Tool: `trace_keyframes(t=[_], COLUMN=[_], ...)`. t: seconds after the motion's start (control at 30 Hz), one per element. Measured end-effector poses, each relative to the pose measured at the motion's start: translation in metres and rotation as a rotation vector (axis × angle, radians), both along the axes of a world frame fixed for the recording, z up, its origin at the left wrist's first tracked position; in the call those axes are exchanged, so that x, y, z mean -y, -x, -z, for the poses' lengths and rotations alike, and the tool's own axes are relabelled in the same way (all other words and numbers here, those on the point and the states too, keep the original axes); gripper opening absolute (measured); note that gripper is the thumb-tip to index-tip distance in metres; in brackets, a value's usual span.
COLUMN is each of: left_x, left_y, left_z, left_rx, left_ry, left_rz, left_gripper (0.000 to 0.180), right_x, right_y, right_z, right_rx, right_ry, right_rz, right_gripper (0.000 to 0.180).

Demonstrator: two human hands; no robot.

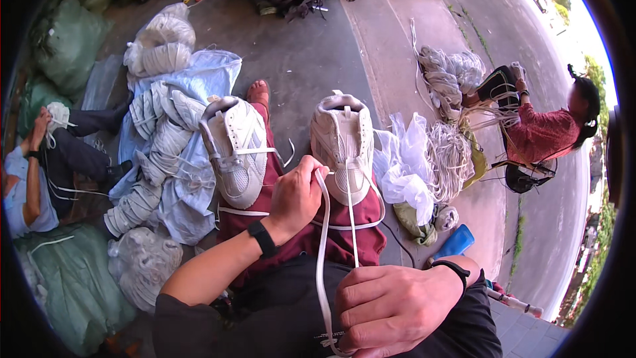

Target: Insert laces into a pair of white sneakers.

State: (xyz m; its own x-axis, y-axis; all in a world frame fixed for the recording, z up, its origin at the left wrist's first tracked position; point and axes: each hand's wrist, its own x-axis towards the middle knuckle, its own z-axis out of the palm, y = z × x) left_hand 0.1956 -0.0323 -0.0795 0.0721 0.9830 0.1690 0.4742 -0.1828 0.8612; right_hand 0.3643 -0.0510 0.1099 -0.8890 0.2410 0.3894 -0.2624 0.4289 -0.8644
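Note:
Two white sneakers rest on my knees over dark red trousers, a left sneaker (pixel 244 172) and a right sneaker (pixel 358 189). My left hand (pixel 297 195) is closed in a pinch on a white shoelace (pixel 321 252), just beside the right sneaker's toe. Down near my lap, my right hand (pixel 394 301) has its fingers curled round the shoelace; its fingertips are partly hidden. One taut strand runs from the right sneaker's lower eyelets to my right hand. The left sneaker has a lace across its lowest eyelets, with a loose end sticking out toward the right sneaker.
Bundles of white shoes (pixel 165 149) lie on a pale blue sheet at left, near a seated person (pixel 30 179) handling a shoe. Green sacks (pixel 79 285) stand around there. At right are a heap of white laces (pixel 450 159), a clear plastic bag (pixel 401 166) and another seated person (pixel 546 129).

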Motion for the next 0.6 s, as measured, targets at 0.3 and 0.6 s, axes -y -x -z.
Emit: trace_keyframes(t=[0.3,0.6], left_x=[-0.013,-0.014], left_y=[-0.028,-0.037], left_z=[0.032,0.032], left_rx=[-0.056,-0.079], left_ry=[0.019,-0.069], left_rz=[-0.131,-0.165], left_gripper=[0.017,0.018], right_x=[-0.008,-0.011], right_y=[-0.008,-0.023], right_z=[0.018,0.017], right_rx=[-0.054,-0.134], right_ry=[0.018,0.085], right_rz=[0.076,0.052], right_gripper=[0.019,0.017])
